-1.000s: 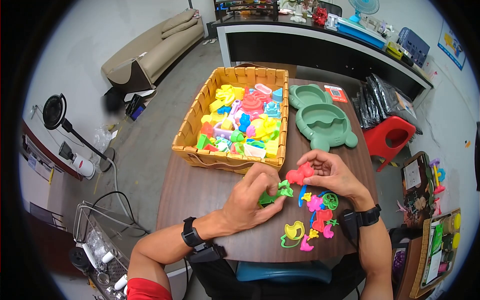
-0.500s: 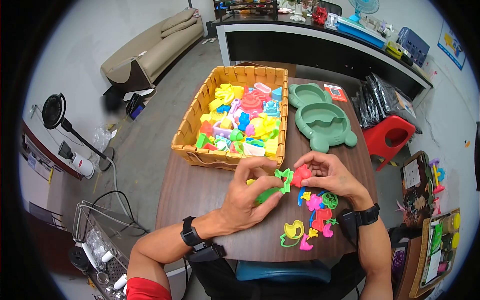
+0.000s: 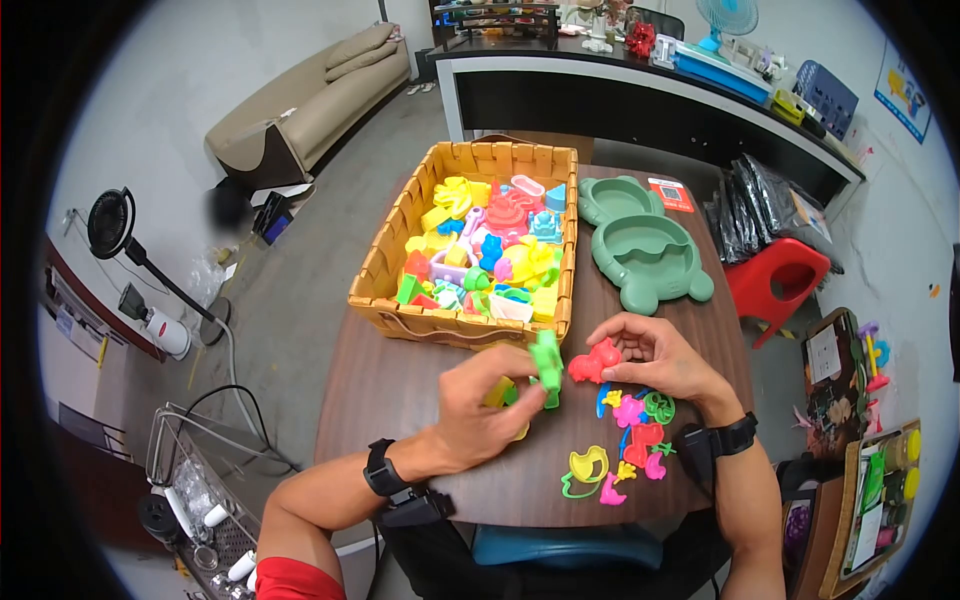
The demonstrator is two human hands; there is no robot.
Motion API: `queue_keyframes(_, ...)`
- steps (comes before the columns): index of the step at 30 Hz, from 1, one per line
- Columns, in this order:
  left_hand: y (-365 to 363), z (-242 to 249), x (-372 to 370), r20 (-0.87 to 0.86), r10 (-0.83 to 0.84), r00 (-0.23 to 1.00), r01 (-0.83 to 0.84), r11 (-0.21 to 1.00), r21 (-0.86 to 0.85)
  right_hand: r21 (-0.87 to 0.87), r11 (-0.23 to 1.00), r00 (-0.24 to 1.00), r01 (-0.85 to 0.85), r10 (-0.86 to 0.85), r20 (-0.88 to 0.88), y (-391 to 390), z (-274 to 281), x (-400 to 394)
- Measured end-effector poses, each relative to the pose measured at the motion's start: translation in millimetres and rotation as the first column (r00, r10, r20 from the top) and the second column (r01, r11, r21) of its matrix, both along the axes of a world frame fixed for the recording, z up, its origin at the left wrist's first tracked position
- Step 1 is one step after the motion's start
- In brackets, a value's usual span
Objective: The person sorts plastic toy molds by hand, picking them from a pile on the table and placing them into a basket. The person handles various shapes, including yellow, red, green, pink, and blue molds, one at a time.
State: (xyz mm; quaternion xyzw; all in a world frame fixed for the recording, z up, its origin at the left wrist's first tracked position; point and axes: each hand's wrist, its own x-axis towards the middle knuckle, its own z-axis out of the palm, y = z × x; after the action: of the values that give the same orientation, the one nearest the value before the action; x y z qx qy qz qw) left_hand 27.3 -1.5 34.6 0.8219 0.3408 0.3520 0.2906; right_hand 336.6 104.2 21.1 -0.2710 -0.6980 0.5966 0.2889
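My left hand (image 3: 485, 408) pinches a green plastic toy mould (image 3: 547, 368) upright by its edge, over the table just below the basket. Yellow pieces (image 3: 497, 392) show partly behind the fingers of that hand. Between the thumb and fingers of my right hand (image 3: 662, 358) is a red toy mould (image 3: 594, 362), a short way right of the green one. Below it lies a loose group of small pieces, among them a pink flower shape (image 3: 629, 410), a round green piece (image 3: 659, 407), a red piece (image 3: 646, 438) and a yellow one (image 3: 589, 464).
A woven basket (image 3: 372, 280) heaped with colourful plastic toys stands on the brown table (image 3: 400, 370). Right of it lies a green bear-shaped divided dish (image 3: 612, 275), near a red card (image 3: 672, 195). A red stool (image 3: 778, 278) is beyond the table's right edge.
My left hand has drawn back left, turning the green mould upright and parting it from the red one. The red mould, still in my right hand, has tilted and shifted slightly left.
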Motion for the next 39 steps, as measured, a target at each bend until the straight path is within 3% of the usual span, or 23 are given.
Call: queue_keyframes(39, 14, 5, 2, 0.029, 0.027, 0.999, -0.027, 1.0, 0.01, -0.056, 0.998, 0.999, -0.017, 0.019, 0.028, -2, 3, 0)
